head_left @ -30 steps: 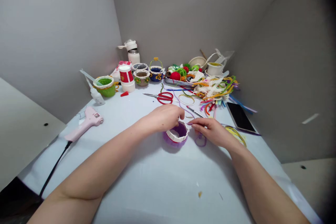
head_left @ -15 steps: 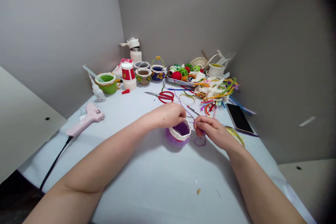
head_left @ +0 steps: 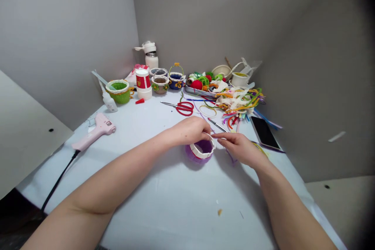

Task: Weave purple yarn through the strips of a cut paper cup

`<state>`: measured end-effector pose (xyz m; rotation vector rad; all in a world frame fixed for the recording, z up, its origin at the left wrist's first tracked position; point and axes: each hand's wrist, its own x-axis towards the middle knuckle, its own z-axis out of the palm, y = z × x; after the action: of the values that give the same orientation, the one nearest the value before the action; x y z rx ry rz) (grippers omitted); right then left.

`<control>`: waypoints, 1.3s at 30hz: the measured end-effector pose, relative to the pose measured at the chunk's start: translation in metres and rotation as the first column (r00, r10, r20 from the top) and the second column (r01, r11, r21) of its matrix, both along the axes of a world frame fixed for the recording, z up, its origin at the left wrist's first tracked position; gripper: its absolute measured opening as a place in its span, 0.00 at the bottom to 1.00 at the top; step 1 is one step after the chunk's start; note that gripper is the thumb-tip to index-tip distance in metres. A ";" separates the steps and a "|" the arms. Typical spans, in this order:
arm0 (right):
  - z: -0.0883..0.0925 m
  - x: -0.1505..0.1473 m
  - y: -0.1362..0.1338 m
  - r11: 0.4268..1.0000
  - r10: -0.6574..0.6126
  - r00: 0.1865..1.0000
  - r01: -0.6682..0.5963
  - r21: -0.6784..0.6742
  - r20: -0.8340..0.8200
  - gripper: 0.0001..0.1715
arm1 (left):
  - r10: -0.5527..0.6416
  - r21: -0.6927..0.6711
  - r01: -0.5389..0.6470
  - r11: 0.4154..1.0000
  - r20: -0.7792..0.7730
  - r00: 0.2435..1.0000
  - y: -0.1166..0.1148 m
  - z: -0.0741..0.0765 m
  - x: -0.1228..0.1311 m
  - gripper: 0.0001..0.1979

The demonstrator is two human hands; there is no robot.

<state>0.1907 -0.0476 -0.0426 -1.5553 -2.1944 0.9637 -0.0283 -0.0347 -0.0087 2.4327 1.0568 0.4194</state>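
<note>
My left hand (head_left: 197,129) is closed on the far rim of a small purple basket (head_left: 197,155) with a white slatted upper edge. The basket sits tilted on the white table, its opening toward me. To its right, my right hand (head_left: 238,145) pinches a purple yarn (head_left: 230,157) near the rim, fingertips almost at the left hand. A loose length of that yarn hangs under the right hand. Just beyond the hands lie a slim pen-like tool (head_left: 217,125), a thin ring (head_left: 208,111) and red-handled scissors (head_left: 184,108).
A pink glue gun (head_left: 95,131) with a black cord lies at left, near a green basket (head_left: 120,93) and a white glue bottle (head_left: 109,100). Small finished baskets (head_left: 159,86) stand at the back. A heap of yarn (head_left: 238,99) and a phone (head_left: 266,133) are at right.
My right hand has moved up and left to the basket rim, its fingers straighter. The hanging yarn has shifted from a loop to a longer strand. My left hand stays on the rim.
</note>
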 end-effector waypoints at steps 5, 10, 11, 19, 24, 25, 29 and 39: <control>0.012 0.000 -0.012 0.992 0.106 0.993 -0.103 0.069 -0.041 0.20 | 0.058 0.043 -0.055 0.998 -0.086 0.995 -0.006 0.006 0.001 0.10; 0.023 -0.005 -0.023 0.949 0.212 0.972 -0.230 0.215 0.103 0.16 | 0.080 0.055 -0.076 0.996 -0.081 0.993 -0.007 0.004 0.004 0.09; 0.023 -0.006 -0.024 0.939 0.223 0.966 -0.249 0.239 0.132 0.16 | 0.060 0.049 -0.057 0.997 -0.059 0.996 -0.006 0.002 0.004 0.09; 0.025 -0.007 -0.025 0.939 0.229 0.961 -0.260 0.224 0.156 0.15 | -0.060 -0.007 0.060 0.998 0.025 0.998 -0.003 -0.002 0.002 0.09; 0.035 -0.008 -0.028 0.965 0.161 0.982 -0.178 0.193 0.101 0.14 | -0.006 -0.030 0.006 1.000 0.011 1.000 -0.003 -0.003 0.004 0.10; 0.038 -0.008 -0.027 0.971 0.147 0.985 -0.162 0.179 0.090 0.14 | 0.006 -0.037 -0.006 0.999 0.012 1.000 -0.004 -0.003 0.004 0.10; 0.044 -0.013 -0.021 0.993 0.092 0.993 -0.097 0.073 0.070 0.17 | 0.031 -0.051 -0.031 0.998 0.005 0.999 -0.004 -0.004 0.005 0.11; 0.058 -0.043 -0.022 0.949 0.049 0.939 -0.150 0.277 0.340 0.14 | 0.055 -0.067 -0.056 0.996 -0.017 0.998 -0.005 -0.001 0.006 0.10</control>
<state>0.1478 -0.0694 0.0151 -1.5579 -2.5234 0.3824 -0.0220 -0.0393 -0.0097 2.3549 1.1288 0.3778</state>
